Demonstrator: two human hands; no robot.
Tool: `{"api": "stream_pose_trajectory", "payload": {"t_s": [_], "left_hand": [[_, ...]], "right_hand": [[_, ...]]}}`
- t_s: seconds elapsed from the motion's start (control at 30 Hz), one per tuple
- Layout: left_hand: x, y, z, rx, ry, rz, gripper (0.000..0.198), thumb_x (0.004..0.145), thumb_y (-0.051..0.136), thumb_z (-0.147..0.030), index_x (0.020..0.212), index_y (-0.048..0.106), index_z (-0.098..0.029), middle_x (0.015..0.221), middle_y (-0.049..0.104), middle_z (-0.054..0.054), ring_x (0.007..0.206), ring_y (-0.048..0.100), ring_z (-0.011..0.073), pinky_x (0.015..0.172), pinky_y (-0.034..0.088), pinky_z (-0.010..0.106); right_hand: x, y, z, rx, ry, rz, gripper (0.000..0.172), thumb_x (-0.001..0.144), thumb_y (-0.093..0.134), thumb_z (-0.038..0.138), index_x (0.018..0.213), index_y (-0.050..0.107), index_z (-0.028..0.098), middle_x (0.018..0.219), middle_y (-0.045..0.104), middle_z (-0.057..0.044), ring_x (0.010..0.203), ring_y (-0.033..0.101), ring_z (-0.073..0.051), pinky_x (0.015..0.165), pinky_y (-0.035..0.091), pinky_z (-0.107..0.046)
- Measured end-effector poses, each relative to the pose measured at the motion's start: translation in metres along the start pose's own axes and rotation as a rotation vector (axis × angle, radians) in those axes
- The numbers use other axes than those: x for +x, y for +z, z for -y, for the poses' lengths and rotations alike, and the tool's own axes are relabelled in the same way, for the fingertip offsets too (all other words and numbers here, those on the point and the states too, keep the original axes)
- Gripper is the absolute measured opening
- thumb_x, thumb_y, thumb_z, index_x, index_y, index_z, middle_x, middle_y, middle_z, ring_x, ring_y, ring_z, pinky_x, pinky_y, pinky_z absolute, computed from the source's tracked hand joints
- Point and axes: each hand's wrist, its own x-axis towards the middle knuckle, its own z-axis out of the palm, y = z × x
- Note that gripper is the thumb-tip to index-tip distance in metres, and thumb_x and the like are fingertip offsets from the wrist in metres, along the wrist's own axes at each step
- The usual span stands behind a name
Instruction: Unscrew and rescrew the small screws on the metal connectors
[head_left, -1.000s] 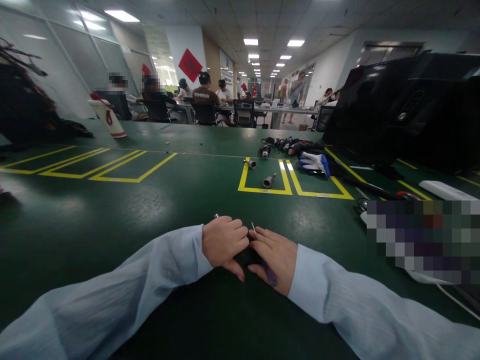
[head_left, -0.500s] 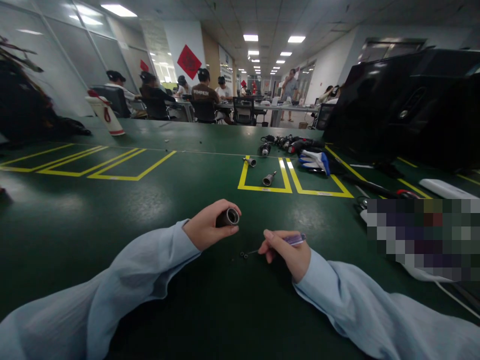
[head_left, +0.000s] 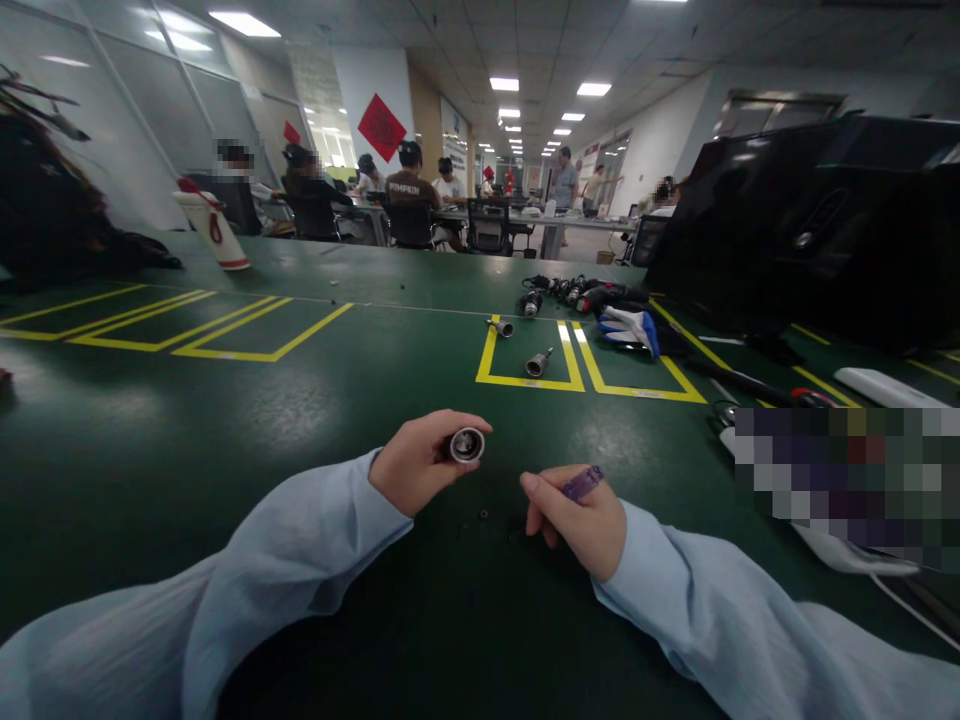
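Note:
My left hand [head_left: 420, 462] is closed around a metal cylinder, a hollow socket-like part [head_left: 467, 446], whose round open end faces me. Some shape shows inside the opening, too small to name. To the right, my right hand [head_left: 574, 515] grips a small screwdriver by its see-through purple handle [head_left: 583, 484]; the shaft cannot be made out. Between and below the hands, a tiny dark ring, like a nut [head_left: 484, 515], lies on the green tabletop [head_left: 420, 620]. Fainter dark specks are beside it.
Two metal socket bits [head_left: 538, 362] lie within a yellow-taped area. Beyond are a blue-and-white glove [head_left: 630, 328] and a black tool with cables [head_left: 600, 295]. A pixelated patch [head_left: 832, 490] covers items at right. A white cup [head_left: 214, 228] stands far left; people sit behind.
The cylinder has turned so its opening faces me more. My right hand has tilted, with the screwdriver handle steeper and its shaft no longer visible. Fewer small rings show on the table.

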Motion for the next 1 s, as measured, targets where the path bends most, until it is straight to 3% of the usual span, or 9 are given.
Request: {"api": "stream_pose_trajectory", "payload": {"t_s": [0.1, 0.23, 0.37, 0.47, 0.67, 1.0], "left_hand": [[0.002, 0.006, 0.008, -0.278, -0.168, -0.024, 0.036, 0.063, 0.055, -0.012, 0.099, 0.051, -0.012, 0.095, 0.058, 0.009, 0.071, 0.060, 0.0156, 0.055, 0.052, 0.028], [0.005, 0.009, 0.014, -0.497, -0.262, -0.061, 0.045, 0.056, 0.055, -0.004, 0.100, 0.052, -0.010, 0.098, 0.059, 0.010, 0.084, 0.061, 0.0199, 0.076, 0.050, 0.036], [0.007, 0.012, 0.017, -0.618, -0.289, -0.095, 0.045, 0.054, 0.058, -0.002, 0.099, 0.056, -0.009, 0.093, 0.064, 0.009, 0.089, 0.060, 0.0214, 0.088, 0.043, 0.041], [0.007, 0.015, 0.020, -0.648, -0.302, -0.130, 0.045, 0.053, 0.060, -0.003, 0.098, 0.057, -0.010, 0.095, 0.063, 0.009, 0.093, 0.059, 0.0223, 0.091, 0.040, 0.042], [0.007, 0.015, 0.020, -0.613, -0.304, -0.187, 0.043, 0.053, 0.063, -0.007, 0.096, 0.058, -0.009, 0.101, 0.061, 0.011, 0.095, 0.058, 0.0234, 0.091, 0.041, 0.042], [0.007, 0.016, 0.013, -0.587, -0.348, -0.241, 0.032, 0.055, 0.064, -0.013, 0.087, 0.061, -0.010, 0.087, 0.067, 0.008, 0.086, 0.062, 0.0220, 0.086, 0.046, 0.039]], "right_hand": [[0.002, 0.003, -0.007, 0.171, -0.002, -0.075, 0.046, 0.078, 0.043, 0.046, 0.047, 0.055, 0.015, 0.038, 0.045, 0.002, 0.036, 0.043, -0.008, 0.041, 0.033, -0.021], [0.005, 0.002, -0.016, 0.334, -0.163, -0.183, 0.043, 0.081, 0.041, 0.042, 0.052, 0.057, 0.016, 0.043, 0.048, 0.001, 0.043, 0.047, -0.010, 0.047, 0.037, -0.024], [0.004, 0.000, -0.009, 0.097, -0.390, -0.214, 0.024, 0.083, 0.042, 0.029, 0.071, 0.059, 0.016, 0.061, 0.055, -0.001, 0.061, 0.053, -0.014, 0.059, 0.040, -0.027], [0.008, 0.006, -0.003, -0.109, -0.467, -0.254, 0.014, 0.079, 0.045, 0.020, 0.072, 0.056, 0.016, 0.067, 0.054, -0.002, 0.064, 0.051, -0.014, 0.060, 0.040, -0.027], [0.022, 0.017, -0.005, -0.272, -0.605, -0.297, 0.012, 0.079, 0.044, 0.014, 0.070, 0.052, 0.017, 0.066, 0.053, -0.002, 0.065, 0.049, -0.013, 0.062, 0.039, -0.026], [0.020, 0.018, -0.003, -0.401, -0.689, -0.210, 0.009, 0.079, 0.043, 0.011, 0.074, 0.048, 0.017, 0.070, 0.053, -0.003, 0.068, 0.048, -0.014, 0.064, 0.039, -0.028]]}}
